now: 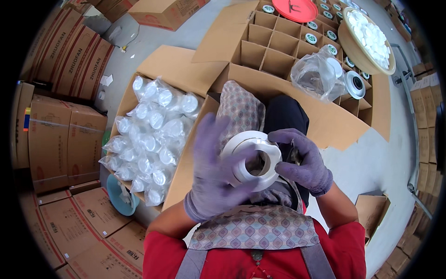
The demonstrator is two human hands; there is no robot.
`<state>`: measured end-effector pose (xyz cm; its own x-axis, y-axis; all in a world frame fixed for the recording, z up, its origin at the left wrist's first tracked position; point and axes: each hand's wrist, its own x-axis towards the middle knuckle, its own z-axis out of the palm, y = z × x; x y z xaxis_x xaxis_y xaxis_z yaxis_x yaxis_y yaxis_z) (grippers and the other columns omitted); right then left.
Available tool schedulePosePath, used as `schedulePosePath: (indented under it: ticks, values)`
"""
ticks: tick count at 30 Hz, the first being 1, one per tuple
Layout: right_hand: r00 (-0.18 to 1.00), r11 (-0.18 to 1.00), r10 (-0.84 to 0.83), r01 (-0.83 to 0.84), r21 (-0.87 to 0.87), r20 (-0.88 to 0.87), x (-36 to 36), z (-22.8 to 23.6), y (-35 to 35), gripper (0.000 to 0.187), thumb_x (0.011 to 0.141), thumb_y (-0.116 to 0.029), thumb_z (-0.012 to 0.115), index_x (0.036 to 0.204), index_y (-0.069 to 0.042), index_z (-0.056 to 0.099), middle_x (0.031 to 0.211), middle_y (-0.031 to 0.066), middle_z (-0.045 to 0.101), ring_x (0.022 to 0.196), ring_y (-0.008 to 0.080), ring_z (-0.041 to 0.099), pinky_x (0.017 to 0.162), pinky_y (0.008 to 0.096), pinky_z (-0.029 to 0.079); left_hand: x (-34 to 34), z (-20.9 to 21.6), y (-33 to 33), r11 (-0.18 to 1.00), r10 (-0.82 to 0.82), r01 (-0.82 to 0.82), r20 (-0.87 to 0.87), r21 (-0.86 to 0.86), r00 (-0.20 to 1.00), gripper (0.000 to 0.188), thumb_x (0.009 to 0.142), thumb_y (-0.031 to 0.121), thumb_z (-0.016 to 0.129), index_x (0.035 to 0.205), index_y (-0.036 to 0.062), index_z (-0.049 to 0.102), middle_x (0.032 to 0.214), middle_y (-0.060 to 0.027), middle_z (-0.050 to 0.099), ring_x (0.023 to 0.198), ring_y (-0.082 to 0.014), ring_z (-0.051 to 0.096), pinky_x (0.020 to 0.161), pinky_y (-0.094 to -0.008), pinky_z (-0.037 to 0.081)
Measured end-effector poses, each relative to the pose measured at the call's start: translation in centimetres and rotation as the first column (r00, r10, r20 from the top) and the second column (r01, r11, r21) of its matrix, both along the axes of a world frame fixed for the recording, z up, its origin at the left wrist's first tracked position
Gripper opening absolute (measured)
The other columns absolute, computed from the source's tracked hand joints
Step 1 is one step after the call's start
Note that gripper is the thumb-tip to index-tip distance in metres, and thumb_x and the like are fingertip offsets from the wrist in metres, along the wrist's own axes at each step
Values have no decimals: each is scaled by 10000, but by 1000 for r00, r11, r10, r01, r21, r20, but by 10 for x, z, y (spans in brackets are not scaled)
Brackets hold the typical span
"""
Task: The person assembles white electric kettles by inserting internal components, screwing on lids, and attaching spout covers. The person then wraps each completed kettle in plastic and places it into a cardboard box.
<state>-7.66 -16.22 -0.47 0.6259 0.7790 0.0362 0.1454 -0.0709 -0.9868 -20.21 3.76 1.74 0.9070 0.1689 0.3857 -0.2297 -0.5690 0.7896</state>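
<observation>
My right hand (305,163), in a purple-grey glove, pinches the edge of a white roll (248,137) with a round hole, perhaps tape or labels. The roll is above my lap. My left hand (209,174), gloved the same way and blurred by motion, has its fingers spread at the roll's left side; contact with the roll is unclear. To the left, a carton (179,160) is full of clear containers in plastic bags (155,121). Ahead, a clear plastic bag (311,76) and a white-rimmed container with a dark centre (355,84) rest on a divided carton (272,42).
Green-and-white lidded containers (311,38) stand in several compartments. A red round tray (295,8) with a dark tool lies on top. Right of it, a beige basin (346,39) holds white discs. Stacked cartons (69,139) and a blue basin (114,193) stand left; a metal rail (411,109) runs right.
</observation>
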Motion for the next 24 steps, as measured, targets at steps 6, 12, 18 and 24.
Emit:
schedulePosePath:
  ticks: [6,12,18,24]
  values:
    - [1000,999,-11,10,-30,-24,-10,-5,3,452,777,-166,750,1186,-23,620,1133,120,606,1032,230,601,897,334,478,2,-10,8,990,-101,116,175,-78,979,311,667,80,836,891,98,621,1372,-216,482,1335,-435,415,1049,-569,365]
    - [932,983,-133,167,72,-338,17,-33,0,576,729,-34,645,1280,-63,480,1148,50,515,915,135,546,833,266,449,-4,-17,60,903,115,0,242,-430,963,511,723,89,779,1177,115,546,1357,-218,506,1232,-382,520,1018,-485,431]
    - [854,914,-160,318,-254,495,165,-41,-11,438,768,29,567,1192,-80,572,1080,126,628,1020,287,606,896,384,485,38,-15,59,630,493,-278,97,-726,865,758,898,328,508,1514,11,201,1387,-193,475,1234,-301,506,1069,-445,390]
    - [530,597,84,651,-469,844,373,-60,24,491,820,-63,531,1270,-247,602,1207,100,649,1148,285,585,950,423,458,59,-124,66,516,238,-237,-128,-823,963,722,772,305,692,1376,0,441,1183,-128,578,1082,-246,570,987,-382,439]
